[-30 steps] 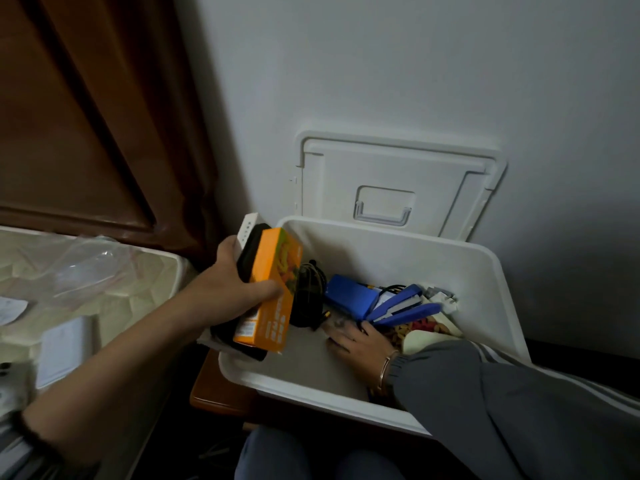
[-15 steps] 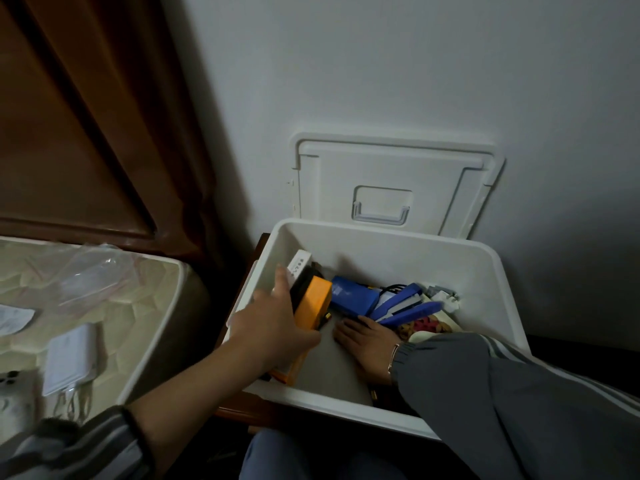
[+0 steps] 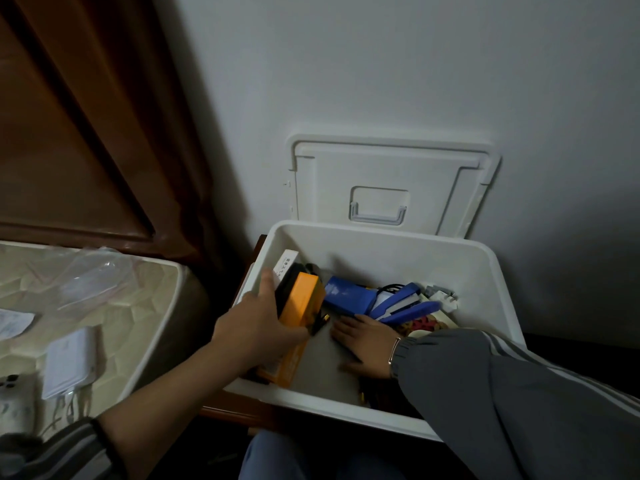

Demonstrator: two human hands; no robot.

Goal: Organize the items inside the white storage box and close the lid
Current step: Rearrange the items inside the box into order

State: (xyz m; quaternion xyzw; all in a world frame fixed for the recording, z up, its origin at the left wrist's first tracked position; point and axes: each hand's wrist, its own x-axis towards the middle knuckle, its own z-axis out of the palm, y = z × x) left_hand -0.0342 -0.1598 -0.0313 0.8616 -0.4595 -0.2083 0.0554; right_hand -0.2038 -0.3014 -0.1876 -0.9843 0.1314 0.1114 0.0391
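The white storage box stands open on a low wooden stand, and its lid leans upright against the wall behind it. My left hand grips a stack of an orange box, a black item and a white slim box, set on edge against the storage box's left wall. My right hand lies flat, fingers spread, on the grey bottom beside a blue pouch and a blue stapler. More small items are piled at the right, partly hidden by my grey sleeve.
A bed with a cream mattress is to the left, carrying a white power bank, a phone, a clear plastic bag and a paper slip. A dark wooden headboard rises behind it. My knees are below the box.
My left hand has carried the orange box stack from above the box's left rim down inside, against the left wall. My right hand has stayed pressed on the bottom.
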